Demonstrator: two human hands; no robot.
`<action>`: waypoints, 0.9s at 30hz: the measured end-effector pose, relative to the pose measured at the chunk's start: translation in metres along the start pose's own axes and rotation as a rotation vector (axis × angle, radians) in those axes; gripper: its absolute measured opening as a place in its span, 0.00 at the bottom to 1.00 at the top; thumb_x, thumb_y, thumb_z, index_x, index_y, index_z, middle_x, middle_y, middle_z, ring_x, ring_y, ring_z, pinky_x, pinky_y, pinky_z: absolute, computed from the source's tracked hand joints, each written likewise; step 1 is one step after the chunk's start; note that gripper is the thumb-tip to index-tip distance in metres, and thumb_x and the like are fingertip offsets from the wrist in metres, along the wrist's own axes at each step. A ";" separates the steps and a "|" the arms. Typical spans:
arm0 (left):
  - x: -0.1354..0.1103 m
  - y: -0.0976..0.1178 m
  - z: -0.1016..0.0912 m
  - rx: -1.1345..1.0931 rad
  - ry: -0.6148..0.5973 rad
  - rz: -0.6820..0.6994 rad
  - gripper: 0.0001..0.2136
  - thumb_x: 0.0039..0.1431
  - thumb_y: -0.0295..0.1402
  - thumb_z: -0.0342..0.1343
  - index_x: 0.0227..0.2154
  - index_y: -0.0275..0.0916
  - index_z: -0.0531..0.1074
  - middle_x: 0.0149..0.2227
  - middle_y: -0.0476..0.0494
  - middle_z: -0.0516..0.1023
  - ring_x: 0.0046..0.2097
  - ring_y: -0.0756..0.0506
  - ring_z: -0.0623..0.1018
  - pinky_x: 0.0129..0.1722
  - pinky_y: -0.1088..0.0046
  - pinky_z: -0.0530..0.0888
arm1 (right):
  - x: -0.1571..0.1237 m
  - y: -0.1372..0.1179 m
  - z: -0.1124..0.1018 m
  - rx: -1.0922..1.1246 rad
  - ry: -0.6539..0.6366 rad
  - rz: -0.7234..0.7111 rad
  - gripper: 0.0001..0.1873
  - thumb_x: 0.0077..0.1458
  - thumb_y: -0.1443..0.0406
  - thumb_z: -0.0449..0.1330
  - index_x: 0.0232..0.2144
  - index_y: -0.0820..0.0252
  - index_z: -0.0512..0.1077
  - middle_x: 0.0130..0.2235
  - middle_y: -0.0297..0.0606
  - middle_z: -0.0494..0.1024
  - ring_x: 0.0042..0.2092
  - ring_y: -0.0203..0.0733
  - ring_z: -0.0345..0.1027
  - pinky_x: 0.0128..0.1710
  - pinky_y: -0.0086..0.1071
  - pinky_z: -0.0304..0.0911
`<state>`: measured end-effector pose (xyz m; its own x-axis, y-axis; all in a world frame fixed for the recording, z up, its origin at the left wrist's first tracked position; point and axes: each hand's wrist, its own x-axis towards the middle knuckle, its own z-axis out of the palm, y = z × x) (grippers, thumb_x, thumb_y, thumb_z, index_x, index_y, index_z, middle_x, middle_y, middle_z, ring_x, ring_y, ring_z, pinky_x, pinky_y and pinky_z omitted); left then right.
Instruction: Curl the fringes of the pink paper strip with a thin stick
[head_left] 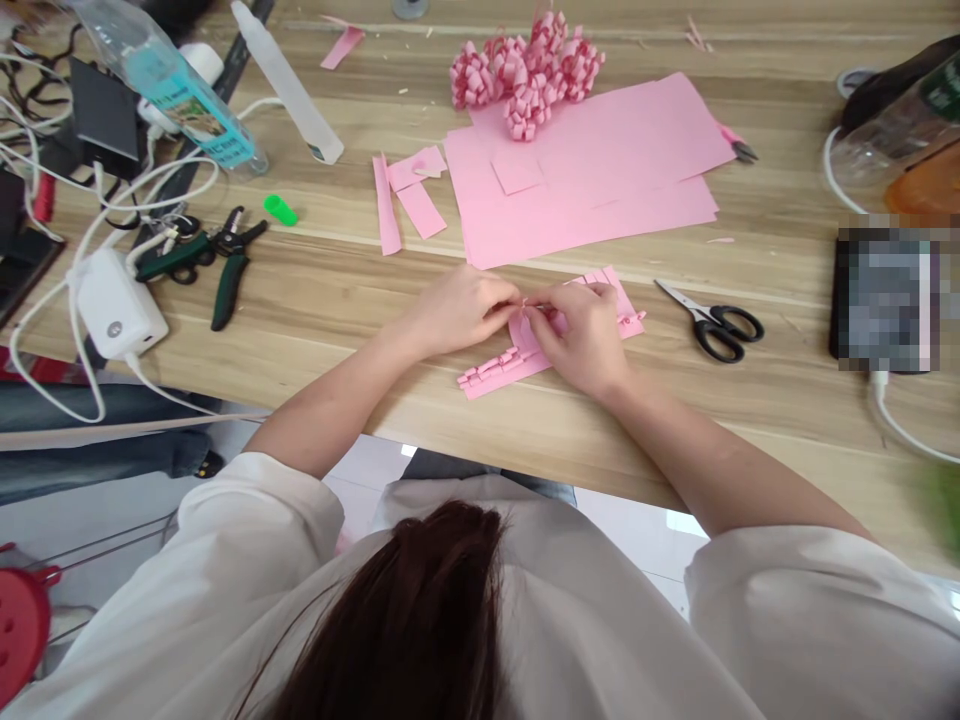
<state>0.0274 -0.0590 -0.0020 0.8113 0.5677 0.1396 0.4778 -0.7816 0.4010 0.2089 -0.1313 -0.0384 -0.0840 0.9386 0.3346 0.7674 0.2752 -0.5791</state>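
Observation:
A pink paper strip (487, 378), cut into a fringe with curled ends along one edge, lies on the table in front of me. My left hand (474, 308) is closed, thumb and forefinger pinched at the paper's upper edge. My right hand (581, 330) rests over the middle of the strip, its fingers pinching at the same spot. What sits between the fingertips is small and mostly hidden; it looks like one pink strand of the fringe. Black-handled scissors (716, 322) lie to the right of the strip, blades partly apart.
Beyond my hands lie pink paper sheets (570, 215) with curled paper flowers (529, 70) on them. Paper scraps (421, 208), a green cap (280, 210), wire strippers (229, 265), a bottle (172, 95) and white cables are to the left. A phone (885, 300) lies at right.

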 end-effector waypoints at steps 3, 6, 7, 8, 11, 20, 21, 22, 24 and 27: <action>0.000 0.000 0.000 0.013 0.001 -0.002 0.10 0.63 0.29 0.52 0.33 0.35 0.79 0.33 0.43 0.83 0.34 0.46 0.78 0.35 0.70 0.68 | 0.000 0.000 0.000 0.016 0.004 -0.009 0.07 0.61 0.66 0.56 0.36 0.57 0.75 0.37 0.39 0.82 0.41 0.50 0.75 0.51 0.47 0.56; 0.000 0.000 0.000 0.027 -0.008 -0.009 0.09 0.61 0.29 0.53 0.33 0.35 0.79 0.32 0.43 0.83 0.33 0.46 0.78 0.35 0.70 0.67 | 0.000 0.000 0.000 0.018 0.005 -0.005 0.07 0.61 0.66 0.56 0.35 0.57 0.74 0.37 0.39 0.82 0.41 0.49 0.75 0.51 0.47 0.56; 0.000 0.000 0.000 0.028 -0.010 -0.009 0.09 0.61 0.29 0.53 0.33 0.35 0.79 0.33 0.43 0.83 0.33 0.46 0.78 0.35 0.70 0.67 | 0.000 0.000 0.000 0.017 0.004 -0.001 0.07 0.61 0.66 0.55 0.35 0.57 0.74 0.37 0.39 0.82 0.41 0.49 0.75 0.51 0.48 0.56; 0.000 0.000 0.000 0.029 -0.013 -0.009 0.09 0.61 0.29 0.53 0.33 0.35 0.79 0.33 0.43 0.83 0.33 0.46 0.78 0.35 0.70 0.67 | 0.000 -0.001 0.000 0.015 0.002 0.001 0.07 0.61 0.66 0.55 0.35 0.57 0.74 0.37 0.39 0.82 0.41 0.50 0.75 0.51 0.48 0.56; 0.000 0.000 -0.001 0.036 -0.018 0.000 0.10 0.62 0.29 0.52 0.33 0.35 0.79 0.33 0.43 0.83 0.33 0.46 0.77 0.34 0.70 0.67 | 0.000 -0.001 0.000 0.009 -0.002 0.005 0.07 0.61 0.66 0.56 0.35 0.56 0.74 0.37 0.39 0.82 0.41 0.50 0.75 0.51 0.48 0.56; -0.001 0.002 -0.001 0.011 0.014 -0.003 0.09 0.58 0.28 0.53 0.32 0.35 0.79 0.30 0.44 0.82 0.30 0.48 0.76 0.33 0.70 0.66 | 0.001 -0.001 -0.001 0.011 -0.010 0.002 0.06 0.61 0.67 0.56 0.35 0.57 0.73 0.37 0.39 0.83 0.41 0.49 0.75 0.51 0.47 0.55; -0.001 0.002 -0.001 0.001 0.018 -0.008 0.09 0.58 0.29 0.53 0.32 0.35 0.79 0.30 0.44 0.82 0.29 0.48 0.76 0.33 0.70 0.66 | 0.001 -0.001 -0.001 0.014 -0.006 0.001 0.06 0.60 0.67 0.56 0.34 0.57 0.73 0.37 0.39 0.83 0.41 0.49 0.75 0.51 0.47 0.55; -0.001 0.002 0.000 -0.006 0.023 -0.011 0.09 0.59 0.29 0.54 0.32 0.35 0.79 0.30 0.44 0.82 0.29 0.48 0.76 0.33 0.70 0.66 | 0.000 -0.001 -0.001 0.017 -0.003 0.001 0.06 0.60 0.67 0.56 0.34 0.57 0.74 0.37 0.39 0.83 0.41 0.49 0.75 0.51 0.47 0.55; -0.001 0.002 0.000 -0.014 0.035 -0.007 0.09 0.59 0.30 0.53 0.31 0.35 0.79 0.30 0.45 0.82 0.29 0.48 0.76 0.33 0.70 0.66 | 0.000 -0.001 -0.001 0.022 -0.004 -0.003 0.06 0.60 0.67 0.56 0.34 0.57 0.74 0.37 0.39 0.82 0.41 0.49 0.75 0.51 0.48 0.55; -0.001 0.000 0.002 -0.020 0.055 0.004 0.10 0.60 0.31 0.53 0.30 0.35 0.79 0.29 0.45 0.82 0.30 0.47 0.76 0.32 0.71 0.66 | 0.000 -0.001 -0.001 0.030 -0.009 -0.011 0.07 0.61 0.67 0.55 0.34 0.57 0.74 0.36 0.38 0.82 0.41 0.49 0.75 0.51 0.48 0.55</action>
<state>0.0274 -0.0603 -0.0037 0.7933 0.5782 0.1905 0.4675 -0.7790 0.4178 0.2086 -0.1321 -0.0371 -0.0981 0.9371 0.3350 0.7472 0.2916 -0.5971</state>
